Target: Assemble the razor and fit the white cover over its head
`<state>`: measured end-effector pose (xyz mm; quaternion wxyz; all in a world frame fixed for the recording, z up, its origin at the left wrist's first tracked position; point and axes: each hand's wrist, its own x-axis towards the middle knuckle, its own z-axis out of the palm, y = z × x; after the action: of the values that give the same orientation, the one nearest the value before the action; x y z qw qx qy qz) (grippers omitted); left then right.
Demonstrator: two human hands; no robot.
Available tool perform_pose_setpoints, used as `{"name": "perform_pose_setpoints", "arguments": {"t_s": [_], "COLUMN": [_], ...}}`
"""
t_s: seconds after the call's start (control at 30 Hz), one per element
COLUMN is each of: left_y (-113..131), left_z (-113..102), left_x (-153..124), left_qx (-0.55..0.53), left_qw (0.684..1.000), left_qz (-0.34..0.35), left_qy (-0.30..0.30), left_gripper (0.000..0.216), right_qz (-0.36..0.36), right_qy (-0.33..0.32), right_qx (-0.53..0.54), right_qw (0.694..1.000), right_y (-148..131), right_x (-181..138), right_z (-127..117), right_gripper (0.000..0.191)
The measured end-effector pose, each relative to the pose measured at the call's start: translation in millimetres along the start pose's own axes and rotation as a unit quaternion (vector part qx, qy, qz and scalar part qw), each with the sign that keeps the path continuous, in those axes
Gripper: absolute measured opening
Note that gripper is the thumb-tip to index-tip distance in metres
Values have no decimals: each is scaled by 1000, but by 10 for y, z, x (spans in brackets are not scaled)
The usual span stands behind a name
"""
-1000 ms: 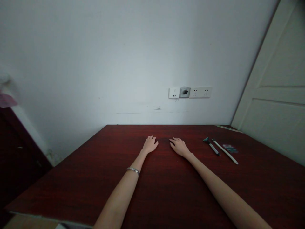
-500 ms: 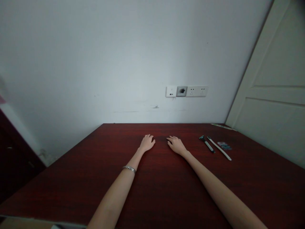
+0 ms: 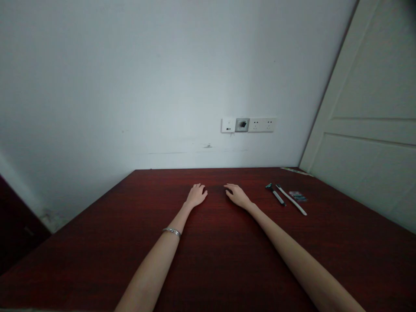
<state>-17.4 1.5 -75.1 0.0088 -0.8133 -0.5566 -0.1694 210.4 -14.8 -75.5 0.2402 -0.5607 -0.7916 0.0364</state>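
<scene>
My left hand (image 3: 196, 196) rests palm down on the dark red table (image 3: 208, 260), fingers stretched forward and thumb apart, holding nothing. A silver bracelet (image 3: 172, 232) circles that forearm. Across a short gap, my right hand (image 3: 238, 196) also lies on the tabletop, fingers extended, with nothing held. To its right is a razor (image 3: 277, 196) with a grey and black handle and a green-tinted head. Beside the razor lies a white toothbrush (image 3: 292, 201), its dark bristles at the far end. A small clear packet with dark contents (image 3: 298, 196) sits just right of the toothbrush.
A white wall (image 3: 146, 86) rises behind the table's far edge. Sockets and switch plates (image 3: 262, 125) are mounted on it. A pale panelled door (image 3: 367, 143) stands along the right side. A thin light strip (image 3: 296, 171) lies at the back right corner of the table.
The whole scene has shifted slightly left in view as the head turned a little right. Both hands stay on the table, and the razor, toothbrush and packet keep their places.
</scene>
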Motion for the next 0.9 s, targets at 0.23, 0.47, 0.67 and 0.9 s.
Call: {"name": "perform_pose_setpoints", "arguments": {"t_s": [0.23, 0.47, 0.67, 0.9], "left_y": [-6, -2, -1, -8], "left_z": [-8, -4, -4, 32], "left_x": [1, 10, 13, 31], "left_qx": [-3, -7, -10, -19], "left_qw": [1000, 1000, 1000, 1000], "left_qz": [5, 8, 3, -11], "left_qy": [3, 4, -3, -1], "left_gripper": [45, 46, 47, 47], "right_qz": [111, 242, 312, 358], "right_qy": [80, 127, 84, 38], "right_qx": [-42, -166, -162, -155], "right_qw": [990, 948, 932, 920], "right_y": [312, 751, 923, 943], "right_x": [-216, -684, -794, -765], "right_z": [-475, -823, -847, -813], "right_gripper": [31, 28, 38, 34]}}
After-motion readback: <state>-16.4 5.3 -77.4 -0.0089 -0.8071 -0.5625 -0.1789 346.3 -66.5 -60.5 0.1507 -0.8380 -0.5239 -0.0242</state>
